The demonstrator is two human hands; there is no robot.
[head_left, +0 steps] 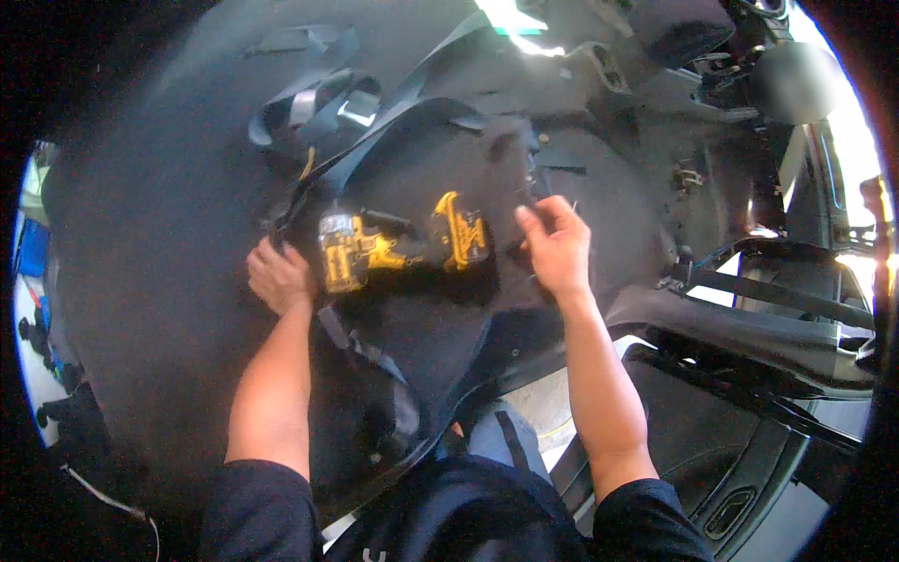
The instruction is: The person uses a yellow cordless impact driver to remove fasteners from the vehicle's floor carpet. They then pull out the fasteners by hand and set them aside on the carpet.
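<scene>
In the middle of the dark carpet-like floor panel (421,328) lies a yellow and black cordless impact driver (375,248), its battery pointing right. Just left of its head, the curled fingers of my left hand (281,278) close on a dark cable (298,199) with a short yellow strand beside it. To the right of the battery, my right hand (562,245) has thumb and fingers drawn together at a dark part rising from the panel. What lies between those fingertips is too dark to make out.
Grey belt straps with metal buckles (359,107) lie beyond my left hand. Another strap (375,351) runs nearer to me. On the right are an open car door panel (693,440) and a dark sill (740,323). Blue items (33,248) show at the far left.
</scene>
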